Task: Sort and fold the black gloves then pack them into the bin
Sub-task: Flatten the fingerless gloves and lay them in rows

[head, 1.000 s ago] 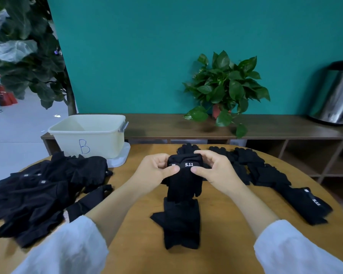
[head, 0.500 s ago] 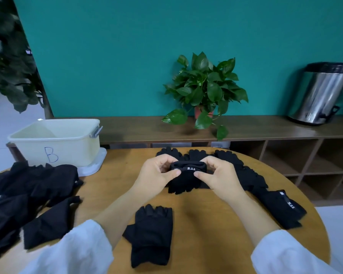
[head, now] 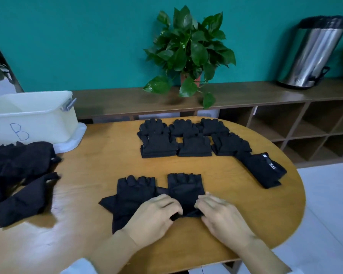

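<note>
Half a second ago both hands held a folded black glove with a white label up above the round wooden desk; now they are down at its near edge, and two flat black fingerless gloves lie side by side under them. The left hand rests on the wrist end of the left flat glove, palm down, its fingers curled inward and its grip pinching the cuff of the right flat glove. The right hand lies palm down opposite it, fingertips bent onto the same cuff, so both grips are closed on that glove's near edge; motion blur hides the exact finger placement. The view has also tipped down since then, so more of the desk shows. Left of the hands a loose heap of unsorted black gloves spreads to the desk's left edge. To the right lies a single black glove with a white label. Farther back, two rows of folded black gloves sit in neat stacks. At the far left stands the cream plastic bin marked B, on its white lid.
</note>
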### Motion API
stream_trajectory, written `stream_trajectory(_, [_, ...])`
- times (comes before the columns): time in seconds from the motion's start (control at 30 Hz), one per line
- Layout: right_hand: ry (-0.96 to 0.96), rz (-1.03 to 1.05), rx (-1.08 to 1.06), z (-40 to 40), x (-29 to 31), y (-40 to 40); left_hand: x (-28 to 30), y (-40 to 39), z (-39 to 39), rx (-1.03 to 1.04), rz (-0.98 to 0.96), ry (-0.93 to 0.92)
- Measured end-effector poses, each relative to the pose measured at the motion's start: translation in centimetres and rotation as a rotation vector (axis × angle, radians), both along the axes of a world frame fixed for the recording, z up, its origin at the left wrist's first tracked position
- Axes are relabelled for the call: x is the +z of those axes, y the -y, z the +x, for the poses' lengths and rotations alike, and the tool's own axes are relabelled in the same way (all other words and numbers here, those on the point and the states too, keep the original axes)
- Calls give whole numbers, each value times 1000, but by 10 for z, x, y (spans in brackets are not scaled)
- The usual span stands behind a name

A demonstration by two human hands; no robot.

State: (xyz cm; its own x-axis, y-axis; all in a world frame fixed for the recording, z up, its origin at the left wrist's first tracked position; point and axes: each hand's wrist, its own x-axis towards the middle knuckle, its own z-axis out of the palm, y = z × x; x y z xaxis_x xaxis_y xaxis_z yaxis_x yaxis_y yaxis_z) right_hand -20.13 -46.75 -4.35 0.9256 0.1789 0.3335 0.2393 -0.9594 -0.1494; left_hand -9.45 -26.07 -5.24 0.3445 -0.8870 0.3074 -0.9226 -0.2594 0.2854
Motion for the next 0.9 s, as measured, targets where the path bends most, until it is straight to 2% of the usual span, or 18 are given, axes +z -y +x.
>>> stream_trajectory(0.13, [-25, -30, -34, -10, 3, 3, 9, -7, -2, -10, 46, -31])
stream_trajectory(0.2, [22, 23, -79, -10, 9, 2, 15, -9, 1, 85, -7, -120])
stream_trajectory(0.27, [73, 86, -107, -1, 16, -2, 24, -1, 5, 184, -47, -118])
stream_trajectory(0.33, [90, 73, -124, 15, 21, -10, 30, 14, 7, 234, 59, -78])
stream_trajectory(0.43, [-133, 35, -155, 34, 24, -24, 25, 30, 9, 254, 415, 18])
stream_trajectory(0.53, [-411, 7, -195, 34, 14, -26, 14, 31, 9, 281, 596, 22])
stream_trajectory(0.63, [-478, -1, -228, 31, 5, -20, 7, 29, 10, 283, 611, -21])
stream_trajectory(0.9, [-495, -36, -234, 39, 2, -10, 1, 32, 15, 285, 544, -76])
